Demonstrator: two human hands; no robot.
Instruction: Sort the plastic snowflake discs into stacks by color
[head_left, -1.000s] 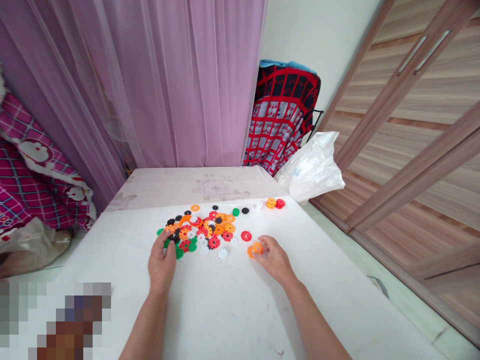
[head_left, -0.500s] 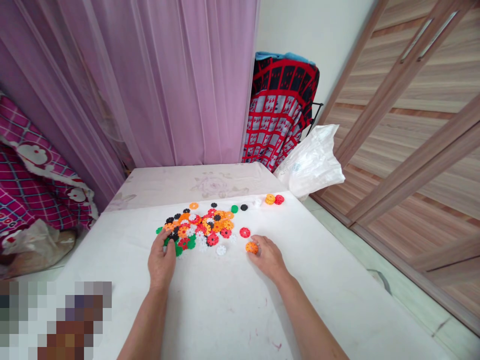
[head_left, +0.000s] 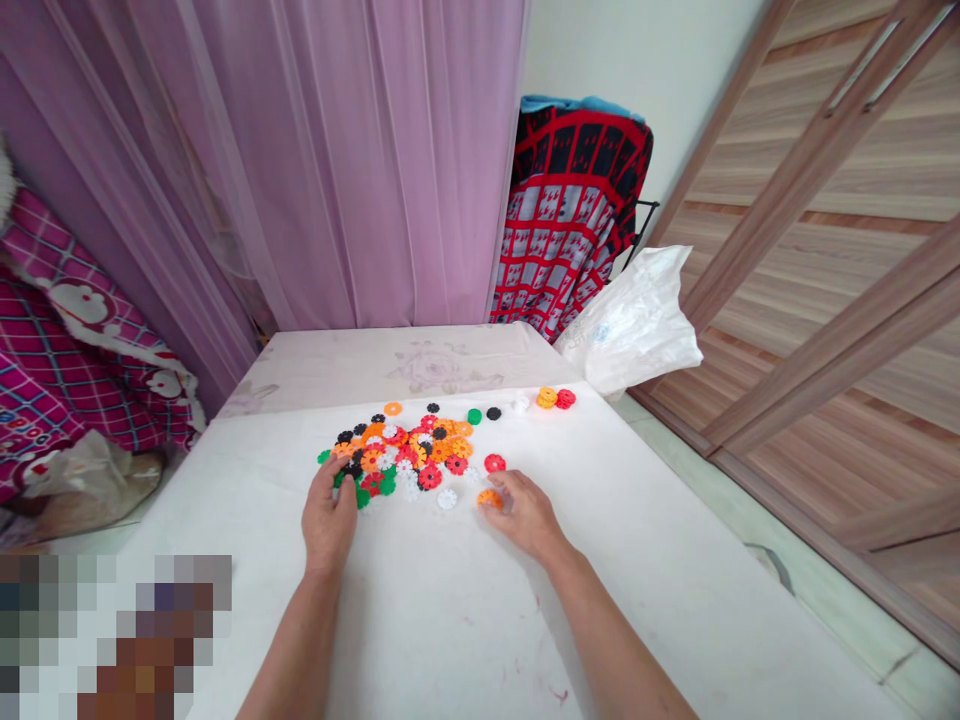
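Observation:
A loose heap of plastic snowflake discs [head_left: 430, 478] in red, orange, black, white and green lies on the white-covered table. My left hand [head_left: 328, 520] rests at the heap's left edge, its thumb and fingers apart beside black and green discs, with no disc held. To the right of the heap, my right hand [head_left: 529, 515] pinches an orange snowflake disc [head_left: 489, 497] between thumb and fingers; whether it is one disc or more I cannot tell. Just beyond those fingers lies a red disc [head_left: 495, 463]. A white disc [head_left: 447, 499] sits in front of the heap.
Along the back right stand small groups of discs: green [head_left: 474, 416], black [head_left: 493, 413], white [head_left: 519, 405], yellow-orange [head_left: 547, 398] and red [head_left: 565, 399]. A white plastic bag [head_left: 630, 325] is at the table's right corner. Purple curtains [head_left: 390, 160] hang behind; a wooden wardrobe [head_left: 810, 260] stands right.
My right hand has moved slightly left with the orange disc, toward the white disc. My left hand stays at the heap. The whole view has shifted a little.

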